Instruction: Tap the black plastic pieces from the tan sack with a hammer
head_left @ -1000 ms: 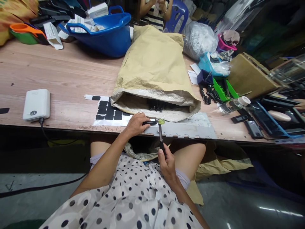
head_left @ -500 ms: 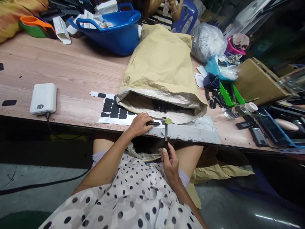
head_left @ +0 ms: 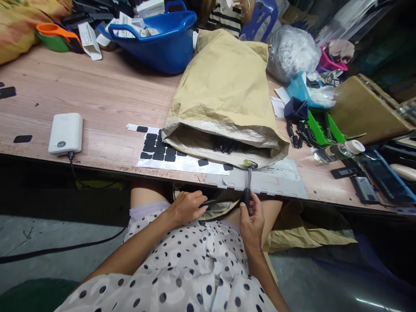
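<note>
My right hand (head_left: 251, 219) is wrapped round the black handle of a small hammer (head_left: 249, 177), whose head has a yellow-green face and lies over the grey strip at the table edge. Below that edge, above my lap, my left hand (head_left: 188, 207) grips a small black pen-like part (head_left: 208, 202); its exact kind is unclear. Under the table edge an open sack (head_left: 224, 209) shows between my knees. In front of me a tan sack (head_left: 224, 95) lies with its mouth towards me, dark pieces (head_left: 224, 144) inside it. Its left corner overlaps a white sheet of black stickers (head_left: 158, 147).
A white power bank (head_left: 66, 133) with a cable stands at the left. Behind are a blue basin (head_left: 156, 47) of small boxes and a person (head_left: 225, 19). To the right lie a green tray (head_left: 338, 134), a clear bottle (head_left: 336, 151) and a grey strip (head_left: 276, 180) along the edge.
My left hand has moved down from the table edge to above my lap, still with the black part. The hammer in my right hand has shifted to the right.
</note>
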The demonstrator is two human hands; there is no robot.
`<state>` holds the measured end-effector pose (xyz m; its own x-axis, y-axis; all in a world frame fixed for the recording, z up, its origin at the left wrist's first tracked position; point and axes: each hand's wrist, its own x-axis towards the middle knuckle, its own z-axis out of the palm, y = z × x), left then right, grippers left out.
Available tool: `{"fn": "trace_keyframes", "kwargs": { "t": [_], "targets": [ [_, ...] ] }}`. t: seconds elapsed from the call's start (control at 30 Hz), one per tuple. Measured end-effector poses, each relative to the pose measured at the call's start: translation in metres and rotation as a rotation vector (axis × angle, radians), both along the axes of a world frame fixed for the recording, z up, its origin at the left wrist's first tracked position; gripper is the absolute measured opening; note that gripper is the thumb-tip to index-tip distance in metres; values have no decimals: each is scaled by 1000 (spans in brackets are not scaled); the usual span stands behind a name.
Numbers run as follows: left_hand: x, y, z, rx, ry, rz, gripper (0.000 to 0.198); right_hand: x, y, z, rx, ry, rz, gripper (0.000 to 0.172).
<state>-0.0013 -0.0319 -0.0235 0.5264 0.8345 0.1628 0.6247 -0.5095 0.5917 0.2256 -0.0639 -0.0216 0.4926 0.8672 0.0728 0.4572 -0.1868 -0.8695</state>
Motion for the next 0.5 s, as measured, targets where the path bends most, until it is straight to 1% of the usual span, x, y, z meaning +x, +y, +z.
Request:
{"fn": "trace_keyframes", "kwargs": {
  "t": [0.07, 0.13, 0.2, 0.23, 0.3, 0.33, 0.37, 0.43, 0.5],
  "targets": [
    [4, -3, -13, -68, 117, 55, 16, 4, 6, 2, 15, -52, 16, 52],
    [7, -4, -21, -135, 203, 115, 13, 8, 11, 4, 29, -130, 47, 51],
    [9, -4, -23, -169, 215, 136, 13, 14, 14, 6, 35, -239, 87, 49],
    [9, -5, -21, -163, 183, 129, 15, 16, 14, 7, 31, -293, 102, 48],
    [8, -5, -12, -92, 55, 111, 20, 22, 15, 10, -6, -370, 117, 47],
    [6, -2, -5, -33, -23, 120, 21, 25, 17, 10, -21, -393, 126, 47],
    [4, 3, 3, 35, -95, 155, 23, 27, 18, 11, -25, -410, 144, 48],
    [-3, 25, 18, 174, -190, 311, 26, 30, 23, 11, 1, -438, 185, 48],
    [-13, 58, 32, 263, -195, 559, 30, 30, 28, 13, 42, -469, 208, 46]
  ]
}}
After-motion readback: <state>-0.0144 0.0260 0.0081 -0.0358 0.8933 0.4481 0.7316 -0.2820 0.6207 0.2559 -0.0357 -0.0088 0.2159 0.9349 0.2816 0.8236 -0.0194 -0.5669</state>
